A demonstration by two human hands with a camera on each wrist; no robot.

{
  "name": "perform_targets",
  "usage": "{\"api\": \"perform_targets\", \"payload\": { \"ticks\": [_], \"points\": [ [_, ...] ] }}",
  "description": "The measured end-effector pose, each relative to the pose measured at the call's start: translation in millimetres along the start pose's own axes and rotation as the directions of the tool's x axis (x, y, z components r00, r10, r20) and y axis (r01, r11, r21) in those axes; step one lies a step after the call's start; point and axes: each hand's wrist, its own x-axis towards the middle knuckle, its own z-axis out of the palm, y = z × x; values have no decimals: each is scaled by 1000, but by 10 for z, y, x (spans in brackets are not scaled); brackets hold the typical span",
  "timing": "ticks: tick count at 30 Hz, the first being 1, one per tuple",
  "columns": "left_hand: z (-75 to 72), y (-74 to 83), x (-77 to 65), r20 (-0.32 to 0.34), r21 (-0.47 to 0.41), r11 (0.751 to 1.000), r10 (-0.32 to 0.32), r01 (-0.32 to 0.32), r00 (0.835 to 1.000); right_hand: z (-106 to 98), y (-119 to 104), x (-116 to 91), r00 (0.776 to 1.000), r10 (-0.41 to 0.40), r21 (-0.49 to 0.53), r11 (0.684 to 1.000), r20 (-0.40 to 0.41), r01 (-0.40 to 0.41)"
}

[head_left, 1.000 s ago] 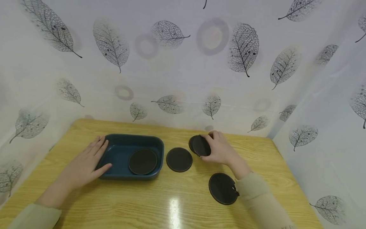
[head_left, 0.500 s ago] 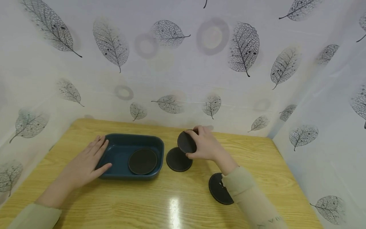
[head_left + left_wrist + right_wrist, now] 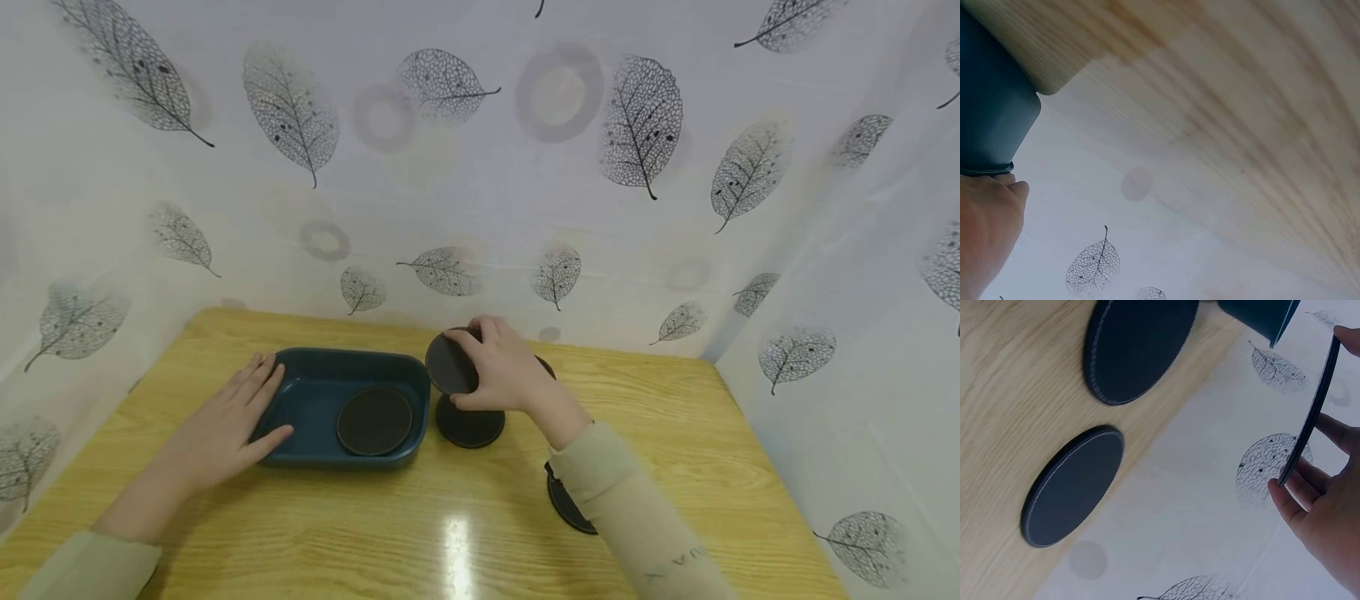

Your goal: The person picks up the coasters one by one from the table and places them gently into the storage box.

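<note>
My right hand pinches a round black coaster by its edges, tilted, at the right rim of a dark blue rectangular basin. In the right wrist view the held coaster appears edge-on between thumb and fingers. Inside the basin, on the right, lies another black coaster. My left hand rests on the basin's left end with straight fingers, the thumb apart from them. Just right of the basin a coaster lies on the table, partly covered by the right hand and the held coaster.
Behind my right wrist a further coaster lies flat, mostly hidden in the head view. Under the right sleeve is a black disc with a notched edge, partly covered. The wooden table meets a leaf-patterned sheet at the back.
My right hand has lifted the coaster from above another one at the back and carried it left to the basin's right rim. The left hand and basin have stayed put.
</note>
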Motion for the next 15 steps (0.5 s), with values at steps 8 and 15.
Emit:
{"api": "perform_targets", "payload": {
  "ticks": [8,15],
  "points": [
    [-20,15,1,11,-9,1000,-10,10,1000,20,-241,179,999,-40,-26,999,25,41],
    [-25,25,1,14,-1,1000,-15,15,1000,67,-468,324,994,-81,-114,990,67,88]
  ]
}}
